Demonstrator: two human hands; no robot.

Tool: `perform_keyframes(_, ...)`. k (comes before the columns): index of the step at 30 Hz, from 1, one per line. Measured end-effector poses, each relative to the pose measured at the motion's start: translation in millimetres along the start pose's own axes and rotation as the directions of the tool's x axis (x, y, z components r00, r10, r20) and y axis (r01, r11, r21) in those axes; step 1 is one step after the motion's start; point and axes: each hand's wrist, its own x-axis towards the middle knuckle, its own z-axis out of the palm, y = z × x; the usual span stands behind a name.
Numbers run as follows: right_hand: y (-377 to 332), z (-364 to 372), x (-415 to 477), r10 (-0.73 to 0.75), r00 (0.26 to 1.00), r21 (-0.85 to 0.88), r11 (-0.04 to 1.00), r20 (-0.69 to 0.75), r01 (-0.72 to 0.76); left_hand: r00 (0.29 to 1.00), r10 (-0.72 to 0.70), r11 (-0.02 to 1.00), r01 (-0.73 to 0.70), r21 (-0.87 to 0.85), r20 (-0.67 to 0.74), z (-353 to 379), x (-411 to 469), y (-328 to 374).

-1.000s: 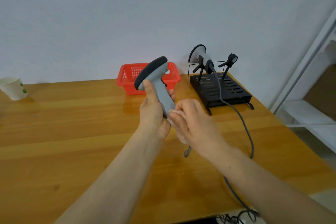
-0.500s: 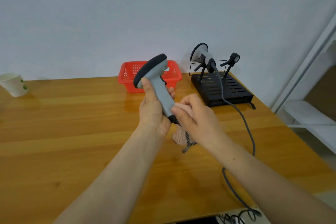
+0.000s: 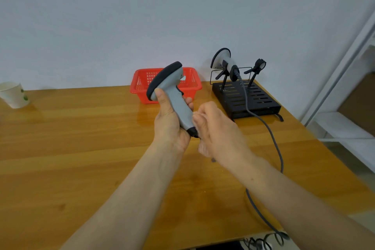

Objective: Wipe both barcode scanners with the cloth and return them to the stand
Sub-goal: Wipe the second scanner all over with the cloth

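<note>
My left hand grips the handle of a grey barcode scanner with a black head, held upright above the wooden table. My right hand is curled against the scanner's lower handle; the cloth is almost wholly hidden inside it. A second grey scanner rests in the left cradle of the black stand at the back right, and its grey cable trails over the table's front edge. The stand's right cradle holds nothing.
A red plastic basket sits against the wall behind the held scanner. A white paper cup stands at the far left. A white shelf frame rises past the table's right edge. Coiled cables hang below the front edge.
My right hand slid down the handle, exposing the pink cloth, then moved back up against the lower handle, hiding the cloth again. My left hand kept its hold on the scanner.
</note>
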Motion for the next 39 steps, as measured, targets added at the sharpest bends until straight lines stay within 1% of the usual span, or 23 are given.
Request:
perform_keyframes(2, 7, -1, 6, 0.048, 0.999, 0.048, 0.998, -0.016, -0.048, 1.0, -0.001, 1.0, 0.001, 0.002, -0.018, -2, -1, -2)
perform_keyframes(3, 12, -1, 9, 0.09, 0.996, 0.059, 0.994, 0.007, -0.09, 1.0, -0.002, 1.0, 0.002, 0.009, -0.029, -3, -2, -3)
perform_keyframes(6, 28, -7, 15, 0.279, 0.958, 0.085, 0.955, 0.06, -0.283, 1.0, -0.01, 1.0, 0.01, -0.01, -0.028, -7, -5, -5)
perform_keyframes(9, 27, -19, 14, 0.395, 0.915, 0.301, 0.866, 0.081, -0.4, 1.0, 0.015, 1.0, -0.015, -0.026, -0.007, -7, -3, -1)
perform_keyframes(10, 20, -21, 13, 0.387, 0.914, 0.35, 0.845, 0.121, -0.404, 1.0, 0.028, 0.999, -0.028, -0.019, -0.005, -6, -2, -1)
perform_keyframes(11, 13, -20, 10, 0.35, 0.924, 0.343, 0.858, 0.157, -0.383, 0.999, 0.038, 0.999, -0.038, -0.011, -0.007, -5, -1, -1)
perform_keyframes(12, 7, -16, 7, 0.284, 0.944, 0.283, 0.903, 0.165, -0.321, 0.999, 0.04, 0.999, -0.04, 0.0, -0.01, -4, -1, -3)
perform_keyframes(14, 1, -5, -1, 0.134, 0.985, 0.164, 0.975, 0.107, -0.15, 1.0, 0.019, 1.0, -0.019, 0.025, -0.021, -2, -1, -5)
perform_keyframes(15, 2, -3, -3, 0.082, 0.994, 0.15, 0.984, 0.074, -0.093, 1.0, 0.0, 0.999, 0.0, 0.032, -0.03, -1, -1, -5)
perform_keyframes(17, 9, -4, -6, -0.018, 0.999, 0.209, 0.978, 0.05, 0.007, 0.999, -0.021, 1.0, 0.022, 0.009, -0.041, -2, -1, -3)
perform_keyframes(19, 19, -10, -6, -0.132, 0.986, 0.254, 0.961, 0.097, 0.104, 0.999, -0.025, 1.0, 0.024, -0.014, -0.039, -5, 0, -3)
perform_keyframes(20, 22, -15, -6, -0.144, 0.979, 0.283, 0.954, 0.144, 0.098, 0.999, -0.026, 1.0, 0.026, -0.019, -0.034, -6, 0, -3)
perform_keyframes(22, 27, -29, -4, -0.032, 0.976, 0.32, 0.947, 0.215, -0.04, 0.999, -0.038, 0.999, 0.037, -0.031, -0.023, -8, -2, -4)
perform_keyframes(24, 30, -38, -1, 0.115, 0.98, 0.383, 0.908, 0.165, -0.171, 0.999, -0.038, 0.998, 0.037, -0.059, -0.017, -10, -1, -3)
perform_keyframes(26, 25, -39, -1, 0.203, 0.972, 0.481, 0.845, 0.121, -0.236, 0.999, -0.035, 0.996, 0.033, -0.082, -0.019, -9, 0, -1)
perform_keyframes(27, 21, -35, -1, 0.202, 0.969, 0.498, 0.832, 0.139, -0.245, 0.999, -0.037, 0.995, 0.035, -0.088, -0.016, -7, 1, -1)
perform_keyframes(29, 14, -26, -5, 0.158, 0.972, 0.467, 0.856, 0.176, -0.223, 0.999, -0.047, 0.996, 0.047, -0.081, 0.005, -5, 1, -2)
perform_keyframes(30, 14, -23, -6, 0.163, 0.971, 0.495, 0.838, 0.175, -0.23, 0.998, -0.056, 0.995, 0.057, -0.078, 0.018, -4, 1, -2)
perform_keyframes(32, 19, -25, -2, 0.259, 0.946, 0.636, 0.702, 0.193, -0.322, 0.997, -0.073, 0.993, 0.076, -0.092, 0.033, -4, -1, -4)
perform_keyframes(33, 22, -27, 0, 0.309, 0.925, 0.68, 0.631, 0.22, -0.372, 0.996, -0.079, 0.992, 0.082, -0.099, 0.031, -5, 0, -5)
perform_keyframes(34, 23, -29, 2, 0.346, 0.905, 0.684, 0.599, 0.248, -0.416, 0.996, -0.083, 0.991, 0.085, -0.102, 0.028, -8, 0, -6)
perform_keyframes(36, 27, -30, 6, 0.385, 0.878, 0.652, 0.594, 0.283, -0.471, 0.995, -0.096, 0.988, 0.099, -0.115, 0.027, -11, 0, -9)
perform_keyframes(39, 31, -27, 9, 0.421, 0.874, 0.595, 0.648, 0.242, -0.476, 0.994, -0.106, 0.983, 0.11, -0.145, 0.038, -13, 2, -11)
